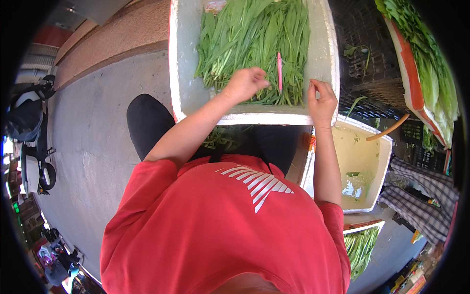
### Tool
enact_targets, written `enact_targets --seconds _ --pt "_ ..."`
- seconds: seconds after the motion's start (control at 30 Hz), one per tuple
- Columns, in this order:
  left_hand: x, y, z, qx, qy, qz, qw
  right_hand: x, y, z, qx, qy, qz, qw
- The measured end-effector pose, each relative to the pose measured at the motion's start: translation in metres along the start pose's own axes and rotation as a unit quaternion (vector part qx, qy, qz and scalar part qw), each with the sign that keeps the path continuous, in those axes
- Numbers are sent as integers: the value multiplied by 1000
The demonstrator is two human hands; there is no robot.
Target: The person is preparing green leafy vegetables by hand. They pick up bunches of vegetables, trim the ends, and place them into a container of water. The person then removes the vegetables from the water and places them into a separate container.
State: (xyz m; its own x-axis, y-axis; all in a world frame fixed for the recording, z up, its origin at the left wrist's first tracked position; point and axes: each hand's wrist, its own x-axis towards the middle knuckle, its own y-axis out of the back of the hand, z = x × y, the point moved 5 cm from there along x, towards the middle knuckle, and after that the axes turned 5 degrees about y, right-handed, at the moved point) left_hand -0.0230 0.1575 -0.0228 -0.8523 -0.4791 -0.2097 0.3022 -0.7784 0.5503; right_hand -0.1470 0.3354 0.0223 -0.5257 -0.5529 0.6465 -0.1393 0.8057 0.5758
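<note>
A white foam box before me holds a thick layer of long-leaved green vegetables, their cut stems towards me. My left hand is over the stem ends, slightly blurred, its fingers curled. At the box's near right corner is my right hand, thumb and fingertips drawn together. Whether something thin is pinched in either hand is too small to tell. Between the hands a slim pink tool, a pen or a closed knife, lies on the greens, touched by neither hand.
Dark plastic crates stand right of the box. Below them is a foam box holding water and leaf scraps, an orange-brown hose over its rim. Lettuce fills another box at far right. A scooter is parked at left.
</note>
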Motion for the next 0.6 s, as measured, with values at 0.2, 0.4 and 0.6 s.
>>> enact_targets --seconds 0.2,0.4,0.6 --pt "17 84 -92 437 184 90 876 0 -3 7 43 -33 -20 998" --pt "27 91 -90 408 215 80 884 -7 -10 5 -11 -33 -93 995" --pt "-6 131 -65 -350 275 48 894 -6 -11 14 42 -61 -83 994"
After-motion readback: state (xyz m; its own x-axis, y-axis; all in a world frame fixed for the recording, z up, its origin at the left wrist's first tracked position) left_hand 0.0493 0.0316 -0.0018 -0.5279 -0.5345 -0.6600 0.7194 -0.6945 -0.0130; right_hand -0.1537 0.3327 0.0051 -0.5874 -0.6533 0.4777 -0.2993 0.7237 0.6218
